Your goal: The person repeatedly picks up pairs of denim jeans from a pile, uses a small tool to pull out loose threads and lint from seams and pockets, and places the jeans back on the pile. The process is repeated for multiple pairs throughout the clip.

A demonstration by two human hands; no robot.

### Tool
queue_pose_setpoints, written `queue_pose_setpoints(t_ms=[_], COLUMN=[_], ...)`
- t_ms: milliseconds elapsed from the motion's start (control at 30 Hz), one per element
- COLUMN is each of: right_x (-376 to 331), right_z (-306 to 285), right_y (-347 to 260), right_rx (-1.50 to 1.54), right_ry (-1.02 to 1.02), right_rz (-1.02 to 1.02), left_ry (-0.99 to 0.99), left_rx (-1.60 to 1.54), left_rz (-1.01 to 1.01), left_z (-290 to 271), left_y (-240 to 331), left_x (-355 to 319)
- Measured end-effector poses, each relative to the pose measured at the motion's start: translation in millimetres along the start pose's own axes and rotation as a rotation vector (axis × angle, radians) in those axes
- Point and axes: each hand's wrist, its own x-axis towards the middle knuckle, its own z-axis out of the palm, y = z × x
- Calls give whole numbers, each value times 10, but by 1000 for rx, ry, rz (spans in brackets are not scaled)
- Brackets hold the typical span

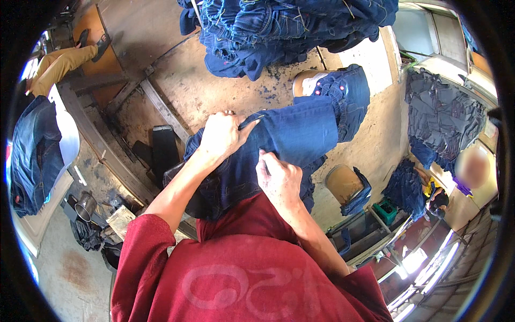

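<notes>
A pair of blue denim trousers [300, 131] lies across my lap and stretches away to the right, its gathered waist end over a round-topped seat [301, 80]. My left hand [221, 135] is closed on the denim near the middle, the thumb pointing right along the cloth. Just right of it and nearer me, my right hand [280, 180] rests against the same denim. Its fingers are curled in, with thumb and forefinger together; whatever they pinch is hidden. Darker folds of cloth bunch under my left forearm.
A tall pile of denim garments [289, 27] stands ahead. Grey garments [442, 110] are heaped at the right, above a green crate [384, 211]. More denim [35, 155] lies at far left. Wooden beams [163, 110] cross the left side; a person's legs [64, 67] show beyond.
</notes>
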Motion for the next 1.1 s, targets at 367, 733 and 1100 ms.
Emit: queue_pose_setpoints(t_ms=[367,733,1100], right_x=[25,63,66], right_z=[-11,-33,-61], right_y=[2,25,66], right_rx=[46,58,-25], right_ry=[44,90,13], right_rz=[0,19,-19], left_ry=[5,5,-22], left_rx=[23,43,32], left_rz=[1,8,-64], left_z=[3,-17,-11], left_y=[7,27,45], left_x=[4,17,28])
